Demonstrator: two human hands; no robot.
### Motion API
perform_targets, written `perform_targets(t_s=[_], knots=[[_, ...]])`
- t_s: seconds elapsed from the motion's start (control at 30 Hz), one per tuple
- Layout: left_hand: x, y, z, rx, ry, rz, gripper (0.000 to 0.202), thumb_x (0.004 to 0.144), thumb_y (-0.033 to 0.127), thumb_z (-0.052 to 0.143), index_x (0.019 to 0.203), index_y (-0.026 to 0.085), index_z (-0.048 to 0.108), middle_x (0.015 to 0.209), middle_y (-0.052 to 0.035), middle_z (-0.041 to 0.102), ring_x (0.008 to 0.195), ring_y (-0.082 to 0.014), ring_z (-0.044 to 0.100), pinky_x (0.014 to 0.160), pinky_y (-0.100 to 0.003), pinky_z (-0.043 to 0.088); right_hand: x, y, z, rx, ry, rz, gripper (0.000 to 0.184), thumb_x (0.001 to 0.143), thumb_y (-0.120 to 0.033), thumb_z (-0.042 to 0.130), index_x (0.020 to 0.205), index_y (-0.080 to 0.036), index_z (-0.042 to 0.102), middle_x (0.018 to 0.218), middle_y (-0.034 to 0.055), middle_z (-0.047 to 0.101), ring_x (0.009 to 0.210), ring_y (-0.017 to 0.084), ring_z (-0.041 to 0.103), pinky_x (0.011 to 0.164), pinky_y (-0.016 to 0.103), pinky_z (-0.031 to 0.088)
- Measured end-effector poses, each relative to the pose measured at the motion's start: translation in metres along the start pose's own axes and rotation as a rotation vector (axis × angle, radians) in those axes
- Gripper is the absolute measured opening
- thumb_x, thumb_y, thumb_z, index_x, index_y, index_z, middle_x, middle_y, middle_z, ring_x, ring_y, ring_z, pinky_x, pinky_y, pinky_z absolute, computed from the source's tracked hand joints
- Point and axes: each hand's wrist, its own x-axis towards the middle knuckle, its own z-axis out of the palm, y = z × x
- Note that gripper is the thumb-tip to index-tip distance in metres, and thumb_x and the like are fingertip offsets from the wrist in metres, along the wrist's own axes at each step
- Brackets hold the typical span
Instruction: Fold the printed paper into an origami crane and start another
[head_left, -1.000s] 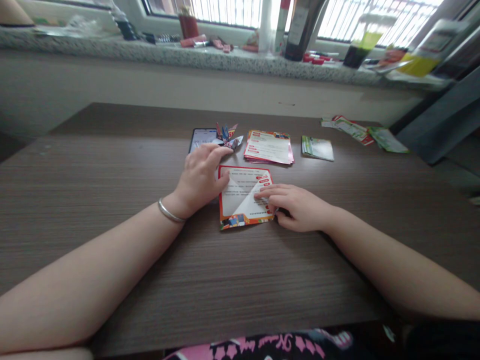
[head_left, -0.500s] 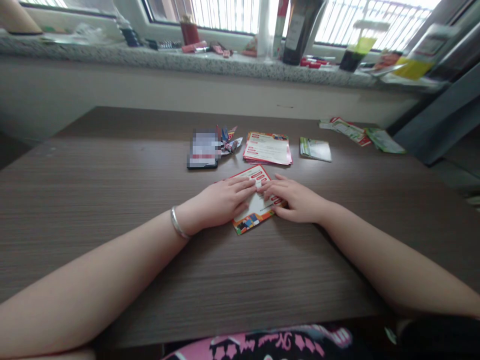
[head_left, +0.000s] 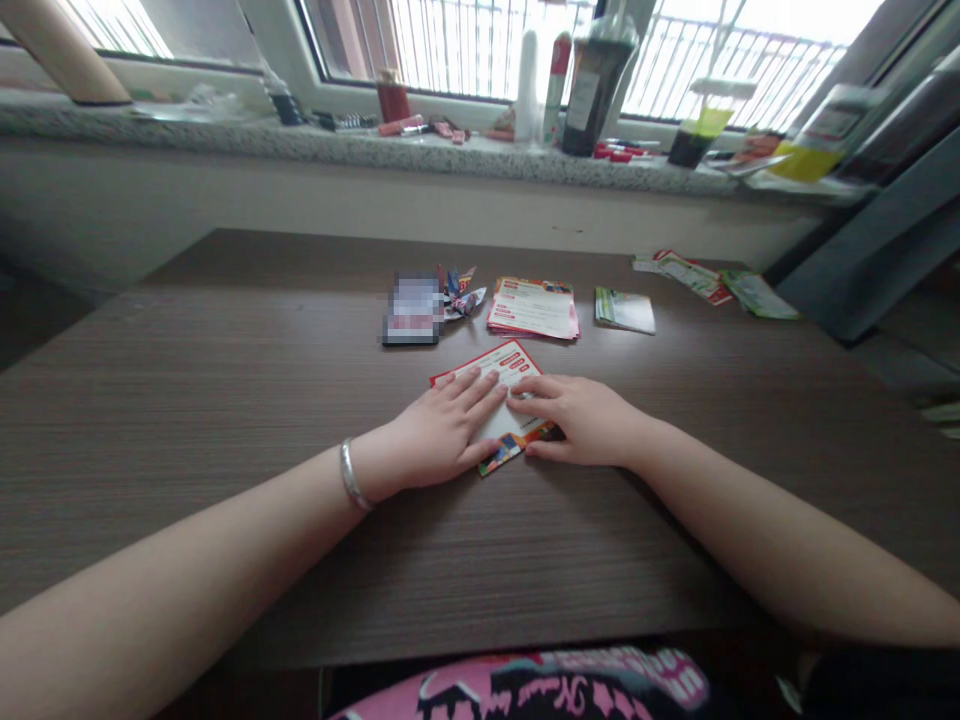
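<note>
A folded red-bordered printed paper (head_left: 510, 362) lies turned at an angle on the brown wooden table (head_left: 225, 400), mostly covered by both hands. My left hand (head_left: 442, 430), with a silver bangle on its wrist, lies flat on the paper's left part with its fingers stretched out. My right hand (head_left: 581, 415) presses on the right part, fingers extended and close together, thumb at the paper's lower corner. The fingertips of the two hands nearly meet over the paper's middle.
Behind the paper lie a phone (head_left: 411, 310), a small folded paper figure (head_left: 461, 295), a stack of red-bordered sheets (head_left: 534, 308), a green-white stack (head_left: 625, 310) and loose leaflets (head_left: 690, 275). Bottles (head_left: 589, 85) and clutter line the stone windowsill (head_left: 337, 145).
The paper was folded over and turned at an angle. My left hand moved from the paper's top left onto its surface, and both hands now press it flat closer to me.
</note>
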Motion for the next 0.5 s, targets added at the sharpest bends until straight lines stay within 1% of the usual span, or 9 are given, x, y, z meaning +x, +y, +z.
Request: perform_targets(t_s=[0.07,0.13,0.2,0.3,0.4,0.5], knots=[[-0.012,0.005,-0.001,0.000,0.007,-0.019,0.074,0.095,0.059,0.034,0.153,0.014,0.024,0.159,-0.0162,0.017,0.147,-0.0334,0.015,0.119,-0.047,0.019,-0.002,-0.008,-0.002,-0.020,-0.031,0.006,0.056,0.086,-0.050,0.060,0.131,-0.018,0.058,0.137,0.0143,0.055,0.121,0.030,0.057,0.099,0.044,0.049],[-0.025,0.009,-0.003,0.009,-0.002,-0.032,0.075,0.093,0.060,0.036,0.151,0.013,0.028,0.158,-0.0175,0.020,0.147,-0.0340,0.018,0.119,-0.047,0.020,-0.004,-0.020,-0.002,-0.052,-0.046,0.028,0.060,0.085,-0.050,0.061,0.132,-0.013,0.057,0.139,0.0177,0.053,0.122,0.031,0.056,0.100,0.044,0.048],[-0.037,0.012,-0.007,0.010,-0.044,-0.053,0.080,0.091,0.063,0.038,0.150,0.010,0.031,0.157,-0.0184,0.024,0.147,-0.0322,0.020,0.119,-0.044,0.022,-0.007,-0.033,-0.002,-0.077,-0.060,0.058,0.062,0.085,-0.053,0.061,0.130,-0.011,0.059,0.139,0.0191,0.054,0.126,0.032,0.054,0.102,0.043,0.047],[-0.050,0.020,-0.015,0.027,-0.106,-0.152,0.084,0.088,0.063,0.046,0.147,0.005,0.035,0.155,-0.0198,0.029,0.145,-0.0322,0.026,0.118,-0.042,0.026,-0.012,-0.050,-0.004,-0.103,-0.084,0.126,0.068,0.081,-0.053,0.065,0.132,-0.007,0.057,0.141,0.0189,0.052,0.129,0.033,0.051,0.105,0.042,0.046],[-0.056,0.034,-0.026,0.075,-0.132,-0.242,0.079,0.089,0.056,0.050,0.144,0.001,0.040,0.150,-0.0230,0.039,0.140,-0.0352,0.035,0.113,-0.044,0.035,-0.018,-0.059,-0.012,-0.085,-0.122,0.139,0.061,0.079,-0.045,0.070,0.128,-0.011,0.061,0.141,0.0162,0.053,0.126,0.031,0.054,0.104,0.039,0.047],[-0.053,0.047,-0.037,0.114,-0.138,-0.242,0.061,0.092,0.044,0.048,0.136,0.000,0.049,0.139,-0.0257,0.050,0.130,-0.0359,0.048,0.105,-0.045,0.043,-0.022,-0.059,-0.018,-0.041,-0.130,0.133,0.046,0.078,-0.038,0.072,0.119,-0.017,0.066,0.137,0.0117,0.058,0.121,0.029,0.058,0.101,0.039,0.049]])
